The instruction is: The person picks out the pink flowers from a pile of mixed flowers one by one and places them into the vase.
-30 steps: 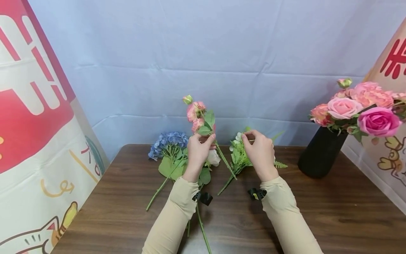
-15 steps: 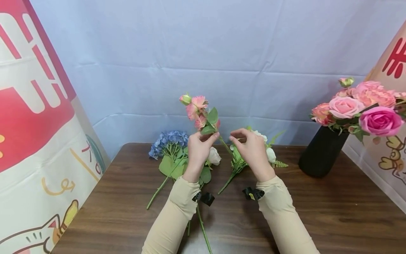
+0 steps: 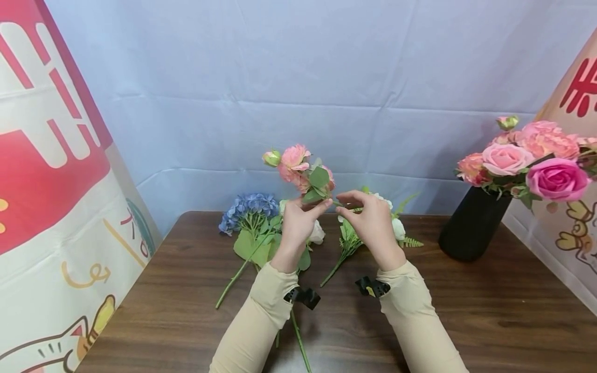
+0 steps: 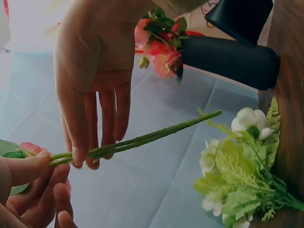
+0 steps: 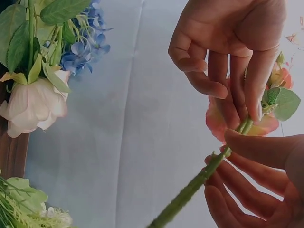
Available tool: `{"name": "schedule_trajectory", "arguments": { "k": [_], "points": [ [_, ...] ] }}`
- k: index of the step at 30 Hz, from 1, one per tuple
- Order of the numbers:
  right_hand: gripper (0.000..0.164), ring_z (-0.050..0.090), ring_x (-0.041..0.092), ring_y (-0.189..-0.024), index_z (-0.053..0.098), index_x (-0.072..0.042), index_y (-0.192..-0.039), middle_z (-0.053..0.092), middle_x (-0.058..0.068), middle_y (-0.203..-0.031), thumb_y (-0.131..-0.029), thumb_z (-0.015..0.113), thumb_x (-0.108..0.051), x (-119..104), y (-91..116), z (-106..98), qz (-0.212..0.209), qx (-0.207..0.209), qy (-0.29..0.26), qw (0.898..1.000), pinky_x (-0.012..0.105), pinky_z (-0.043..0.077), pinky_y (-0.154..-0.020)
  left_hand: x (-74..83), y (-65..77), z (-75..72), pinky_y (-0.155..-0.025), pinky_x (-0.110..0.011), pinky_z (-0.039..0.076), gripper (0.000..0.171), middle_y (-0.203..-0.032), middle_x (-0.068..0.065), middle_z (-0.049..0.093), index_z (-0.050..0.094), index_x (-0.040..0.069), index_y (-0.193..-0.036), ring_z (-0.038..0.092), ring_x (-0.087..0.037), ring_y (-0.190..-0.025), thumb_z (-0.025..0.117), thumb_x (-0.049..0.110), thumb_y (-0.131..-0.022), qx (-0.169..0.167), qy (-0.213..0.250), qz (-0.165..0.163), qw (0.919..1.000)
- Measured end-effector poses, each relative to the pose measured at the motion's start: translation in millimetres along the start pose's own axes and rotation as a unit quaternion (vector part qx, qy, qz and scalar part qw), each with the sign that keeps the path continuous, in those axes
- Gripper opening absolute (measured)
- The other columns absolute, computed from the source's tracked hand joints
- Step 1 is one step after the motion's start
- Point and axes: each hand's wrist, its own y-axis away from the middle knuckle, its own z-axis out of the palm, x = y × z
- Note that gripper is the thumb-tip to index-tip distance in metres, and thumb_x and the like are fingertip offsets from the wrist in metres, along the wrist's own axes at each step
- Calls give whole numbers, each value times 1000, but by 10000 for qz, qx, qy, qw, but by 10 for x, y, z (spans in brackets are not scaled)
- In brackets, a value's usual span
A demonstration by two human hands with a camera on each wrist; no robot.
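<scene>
My left hand (image 3: 298,223) pinches a pink flower stem just under its leaves, with several blooms (image 3: 294,163) and a pale green bud above. My right hand (image 3: 371,223) pinches the same green stem (image 4: 161,134) close beside the left fingertips, thumb on one side and fingers on the other. Both hands are above the table's far part. In the right wrist view the stem's lower length runs past the right fingers. Behind the right hand lies a bunch of white flowers with greenery (image 3: 347,241), partly covered by it.
On the brown table (image 3: 154,311), a blue hydrangea (image 3: 249,210) lies left of the hands. A white rose (image 3: 317,233) is partly hidden by the left hand. At the back right stands a black vase (image 3: 473,223) of pink flowers (image 3: 508,158). A pale blue cloth (image 3: 303,62) hangs behind.
My right hand has moved left from over the white flowers and now pinches the pink flower's stem. The stem has swung from slanting downward to nearly level, and the left hand has shifted slightly right.
</scene>
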Motion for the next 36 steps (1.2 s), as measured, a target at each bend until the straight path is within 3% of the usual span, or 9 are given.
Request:
{"name": "schedule_trajectory", "arguments": {
  "k": [4, 12, 20, 27, 30, 36],
  "points": [
    [22, 70, 24, -87, 73, -13, -105, 74, 7, -97, -83, 73, -17, -9, 19, -25, -13, 138, 90, 9999, 40, 57, -70, 17, 35, 25, -93, -34, 50, 26, -108, -7, 71, 72, 10, -109, 66, -17, -103, 72, 16, -84, -64, -9, -33, 10000],
    [15, 70, 24, -79, 76, -11, -97, 74, 8, -89, -82, 73, -13, 0, 22, -24, -161, 530, 191, 9983, 40, 57, -63, 13, 80, 68, -85, -34, 53, 23, -104, -8, 71, 73, 9, -105, 67, -19, -96, 73, 17, -84, -32, -266, 205, 9994],
    [12, 72, 23, -74, 77, -10, -90, 74, 9, -86, -79, 76, -13, -6, 1, -38, -232, 895, 210, 9955, 38, 57, -60, -3, 69, 93, -87, -35, 52, 24, -106, -7, 71, 71, 11, -107, 67, -17, -95, 72, 19, -84, -60, -241, 244, 9994],
    [10, 72, 23, -75, 78, -9, -88, 74, 9, -86, -79, 77, -11, -22, -6, -61, -312, 1132, 69, 9931, 36, 58, -63, -5, 60, 65, -86, -36, 53, 23, -104, -11, 70, 71, 11, -107, 67, -20, -92, 71, 14, -85, -329, -232, 186, 9990],
    [10, 72, 21, -77, 77, -9, -89, 75, 8, -86, -79, 76, -11, -27, -2, -64, -345, 1244, -59, 9916, 35, 59, -67, -20, 49, 25, -84, -33, 52, 18, -104, -10, 70, 71, 10, -105, 66, -20, -92, 68, 12, -87, -312, -470, 219, 9982],
    [13, 72, 22, -76, 77, -7, -90, 74, 10, -85, -78, 78, -11, -25, -30, -123, -464, 1709, -110, 9841, 34, 58, -67, -91, 9, -78, -80, -33, 49, 20, -103, -6, 69, 70, 11, -107, 62, -20, -92, 61, 20, -92, 173, -1356, 403, 9898]
  ]
}}
